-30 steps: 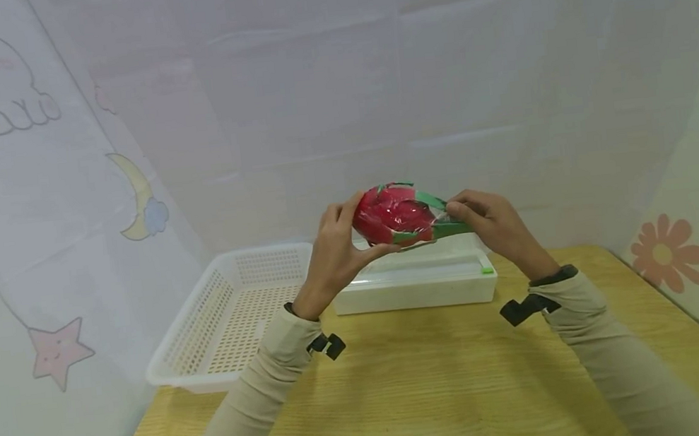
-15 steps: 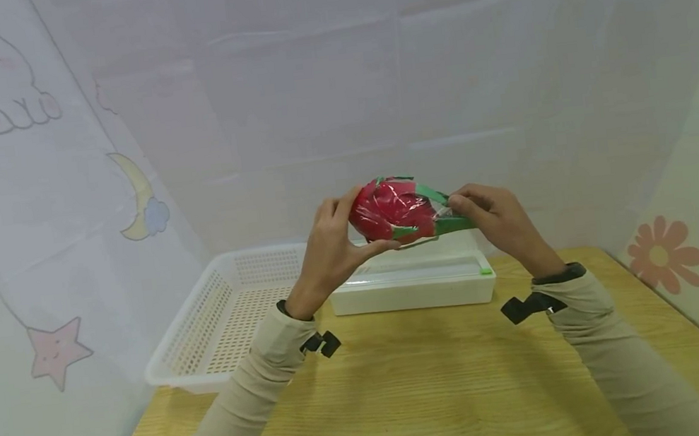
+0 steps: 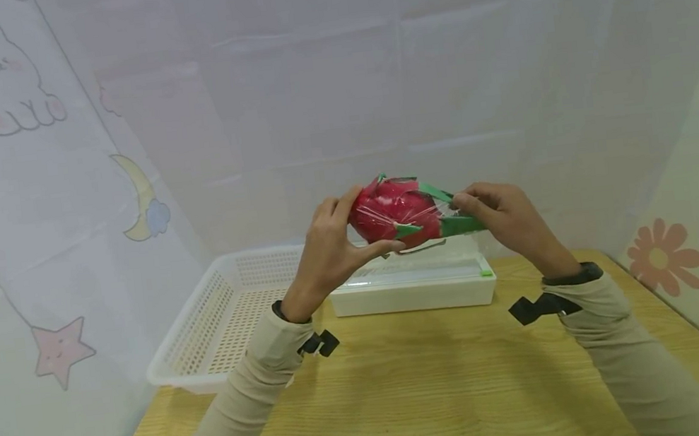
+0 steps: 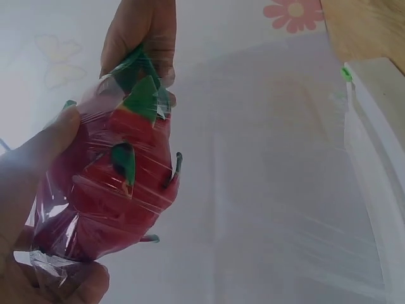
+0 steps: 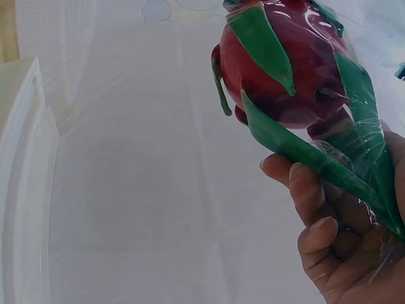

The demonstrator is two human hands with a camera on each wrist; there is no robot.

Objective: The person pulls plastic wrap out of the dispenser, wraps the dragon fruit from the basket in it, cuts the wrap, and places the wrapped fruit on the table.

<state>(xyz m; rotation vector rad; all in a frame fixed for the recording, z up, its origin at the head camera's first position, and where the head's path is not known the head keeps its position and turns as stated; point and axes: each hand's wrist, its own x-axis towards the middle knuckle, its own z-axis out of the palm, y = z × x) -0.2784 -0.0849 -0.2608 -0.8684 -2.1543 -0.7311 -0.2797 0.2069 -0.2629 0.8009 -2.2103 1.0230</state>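
Observation:
A red dragon fruit [image 3: 395, 212] with green leaf tips is held up in front of me, wrapped in clear, shiny plastic film. My left hand [image 3: 330, 248] grips its rounded end, thumb along the underside and fingers over the top. At the leafy end, my right hand [image 3: 503, 219] pinches the long green tips [image 5: 304, 155] together with gathered film. The left wrist view shows the film [image 4: 63, 234] stretched tight over the fruit and bunched by the left fingers. Behind and below the fruit stands a long white cling film box [image 3: 415, 298] with a green tab [image 3: 486, 273].
A white perforated plastic basket [image 3: 192, 334] sits at the left of the wooden table [image 3: 418, 388], near its edge. Printed cloth [image 3: 312, 101] hangs behind and on both sides.
The right hand has shifted slightly right along the leafy end. The dragon fruit has turned a little in the hands, and its leaf tips sit differently. The box and basket stay put.

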